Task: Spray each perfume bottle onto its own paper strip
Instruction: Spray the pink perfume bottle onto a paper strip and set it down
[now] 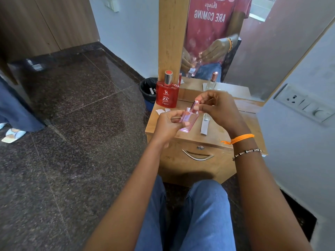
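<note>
So the pink perfume bottle point(188, 120) is up in the air over the front part of the tabletop point(215, 135), not resting on anything. Its long axis is tilted, base toward the person and down-left, cap end point(195, 105) pointing up and away toward the mirror point(226, 42), leaning a bit right.

Left hand point(167, 124) has its grip curled round the lower body of the bottle, thumb on the near face, fingers wrapped behind. Right hand point(215, 107) pinches the cap at the top, thumb and fingertips closed tight on it. Can't tell whether the cap is seated or already lifted off a bit.

Rest of the setup: a red perfume bottle point(167, 92) stands upright at the back left corner of the tabletop, silver collar with red cap on. A clear slim bottle point(206, 115) stands to the right of the pink one, mostly hidden behind the right hand. A long paper strip point(204, 126) lies flat just in front of that clear bottle, running front to back. Two smaller paper strips point(162, 111) sit near the left edge in front of the red bottle. Black bin point(147, 89) is on the floor beside the tabletop, left.
</note>
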The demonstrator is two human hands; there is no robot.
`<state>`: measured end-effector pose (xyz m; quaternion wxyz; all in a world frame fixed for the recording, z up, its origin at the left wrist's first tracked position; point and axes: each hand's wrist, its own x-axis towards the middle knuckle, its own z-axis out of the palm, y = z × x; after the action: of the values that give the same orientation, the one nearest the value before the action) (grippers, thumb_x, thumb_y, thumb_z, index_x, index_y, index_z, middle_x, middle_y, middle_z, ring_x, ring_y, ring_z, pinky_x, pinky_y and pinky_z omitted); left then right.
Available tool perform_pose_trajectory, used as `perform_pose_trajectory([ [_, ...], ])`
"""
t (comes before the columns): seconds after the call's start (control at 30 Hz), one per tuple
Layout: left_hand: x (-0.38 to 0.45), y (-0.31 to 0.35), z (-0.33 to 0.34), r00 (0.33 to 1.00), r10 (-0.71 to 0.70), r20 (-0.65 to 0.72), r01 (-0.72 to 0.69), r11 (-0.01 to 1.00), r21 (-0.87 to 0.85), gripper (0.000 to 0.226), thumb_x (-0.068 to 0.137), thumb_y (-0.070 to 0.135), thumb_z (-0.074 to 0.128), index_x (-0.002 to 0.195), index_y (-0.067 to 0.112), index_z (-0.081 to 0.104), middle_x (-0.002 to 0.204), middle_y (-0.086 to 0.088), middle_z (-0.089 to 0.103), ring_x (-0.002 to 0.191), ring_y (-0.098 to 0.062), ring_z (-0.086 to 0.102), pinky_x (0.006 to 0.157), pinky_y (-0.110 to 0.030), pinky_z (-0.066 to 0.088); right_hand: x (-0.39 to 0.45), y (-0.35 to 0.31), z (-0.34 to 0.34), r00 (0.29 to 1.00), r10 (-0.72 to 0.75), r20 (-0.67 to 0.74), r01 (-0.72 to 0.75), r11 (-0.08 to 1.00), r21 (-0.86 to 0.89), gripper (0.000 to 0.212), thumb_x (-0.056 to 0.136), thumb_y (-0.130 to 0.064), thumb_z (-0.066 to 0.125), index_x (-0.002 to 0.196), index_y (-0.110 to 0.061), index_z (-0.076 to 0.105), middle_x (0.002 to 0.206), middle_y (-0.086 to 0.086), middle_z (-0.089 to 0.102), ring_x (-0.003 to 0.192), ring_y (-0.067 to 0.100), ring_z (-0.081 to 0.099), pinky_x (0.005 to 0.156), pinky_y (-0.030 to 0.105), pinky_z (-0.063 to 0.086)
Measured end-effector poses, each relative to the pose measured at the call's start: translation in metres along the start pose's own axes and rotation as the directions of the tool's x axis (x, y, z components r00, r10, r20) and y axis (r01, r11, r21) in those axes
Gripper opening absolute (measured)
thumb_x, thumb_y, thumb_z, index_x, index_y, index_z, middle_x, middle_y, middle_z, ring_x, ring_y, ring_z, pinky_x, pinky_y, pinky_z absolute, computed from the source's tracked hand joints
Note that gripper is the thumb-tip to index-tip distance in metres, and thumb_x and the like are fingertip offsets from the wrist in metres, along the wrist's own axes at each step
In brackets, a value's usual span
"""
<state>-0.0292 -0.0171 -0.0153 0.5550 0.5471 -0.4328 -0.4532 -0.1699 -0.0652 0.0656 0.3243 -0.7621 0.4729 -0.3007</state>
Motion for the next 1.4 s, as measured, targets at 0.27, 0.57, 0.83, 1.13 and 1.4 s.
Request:
perform_pose_trajectory([
  [0.27, -0.001, 0.0, 0.001, 0.999, -0.045, -0.006, 0.045, 0.999, -0.02, 0.038, 0.075, 0.001, 0.071, 0.112, 0.01, 0.068, 0.107, -0.006, 0.071, 0.1, -0.02, 0.065, 0.078, -0.024, 0.051, -0.002, 0.003, 0.002, 0.997, -0.07, 0.033, 0.073, 0.991, -0.109, 0.036, 0.084, 0.001, 0.064, 0.115, -0.016, 0.066, 0.107, -0.005, 0.064, 0.095, 0.006, 0.058, 0.069, -0.002, 0.042],
  [0.57, -0.003, -0.002, 0.003, 0.999, -0.045, -0.02, 0.045, 0.999, -0.006, 0.038, 0.077, 0.003, 0.071, 0.114, 0.009, 0.066, 0.113, -0.008, 0.069, 0.105, -0.021, 0.063, 0.088, -0.029, 0.05, -0.003, 0.003, 0.013, 0.993, -0.001, -0.12, -0.006, 0.998, -0.06, 0.033, 0.077, -0.022, 0.077, 0.107, -0.014, 0.066, 0.082, -0.005, 0.06, 0.072, 0.007, 0.055, 0.061, 0.011, 0.045],
  [0.83, -0.002, 0.002, 0.003, 1.0, -0.007, -0.004, 0.007, 1.0, 0.003, 0.033, 0.076, 0.004, 0.071, 0.109, 0.011, 0.069, 0.111, -0.005, 0.07, 0.106, -0.021, 0.063, 0.092, -0.032, 0.049, -0.017, 0.019, 0.023, 0.998, 0.034, -0.047, -0.032, 0.999, 0.029, 0.022, 0.08, -0.008, 0.071, 0.101, -0.004, 0.066, 0.097, 0.017, 0.068, 0.085, 0.022, 0.06, 0.067, 0.007, 0.043],
  [1.13, -0.005, 0.004, 0.002, 1.0, -0.027, -0.004, 0.027, 1.0, 0.013, 0.038, 0.077, 0.003, 0.071, 0.114, 0.01, 0.067, 0.109, -0.002, 0.07, 0.096, -0.011, 0.064, 0.074, -0.016, 0.047, -0.015, 0.014, 0.017, 0.991, -0.026, -0.13, 0.047, 0.986, 0.16, 0.022, 0.089, -0.009, 0.06, 0.109, -0.015, 0.066, 0.101, -0.003, 0.066, 0.083, -0.004, 0.055, 0.072, -0.001, 0.041],
  [1.4, -0.007, -0.001, 0.004, 0.999, -0.033, -0.034, 0.033, 0.999, 0.013, 0.038, 0.077, 0.004, 0.071, 0.114, 0.011, 0.066, 0.109, -0.006, 0.071, 0.1, -0.018, 0.064, 0.082, -0.024, 0.05, -0.008, 0.013, 0.025, 0.974, -0.007, -0.225, 0.025, 0.997, 0.074, 0.018, 0.079, -0.015, 0.074, 0.09, -0.005, 0.065, 0.081, 0.002, 0.063, 0.066, 0.003, 0.053, 0.061, 0.003, 0.042],
])
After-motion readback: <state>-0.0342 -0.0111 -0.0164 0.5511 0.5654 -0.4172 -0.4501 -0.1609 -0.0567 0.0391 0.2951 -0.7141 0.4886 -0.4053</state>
